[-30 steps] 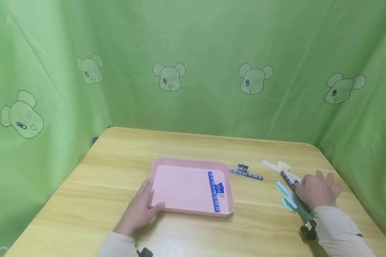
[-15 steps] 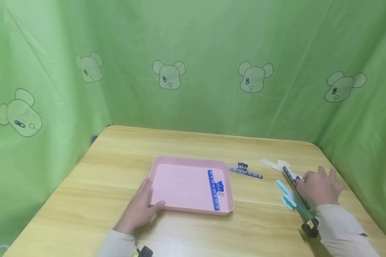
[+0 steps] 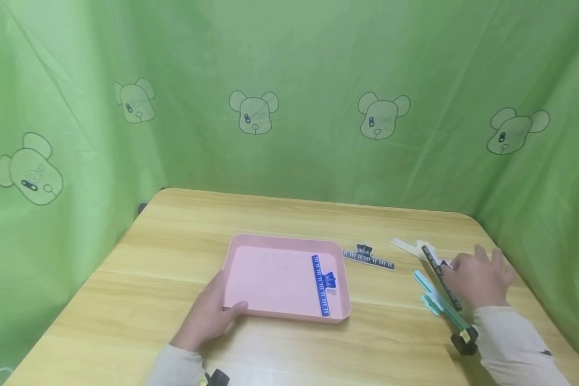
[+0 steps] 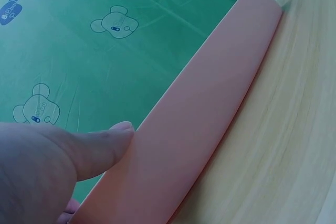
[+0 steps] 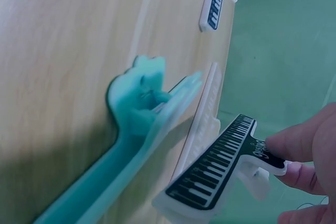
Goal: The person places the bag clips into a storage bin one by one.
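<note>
And the right hand (image 3: 480, 279) has it: thumb and finger closed in a pinch on the tab of a black clip (image 5: 210, 169), the other fingers sticking out loosely. The clip's piano-key bar runs right alongside those fingertips, between them and a teal clip (image 3: 432, 296). Just beyond lies a white clip (image 3: 407, 247), partly covered. Over at the pink tray (image 3: 270, 276), the left hand (image 3: 205, 316) grips the near left corner, thumb on one wall, fingers round the other. Inside, a blue clip (image 3: 320, 287) sits by the right wall; just outside, a second black clip (image 3: 371, 261). All this on a pale wood-grain surface (image 3: 328, 354), its corners rounded, with a green curtain (image 3: 313, 48) of mouse-eared heads (image 3: 381, 120) hanging around it.
</note>
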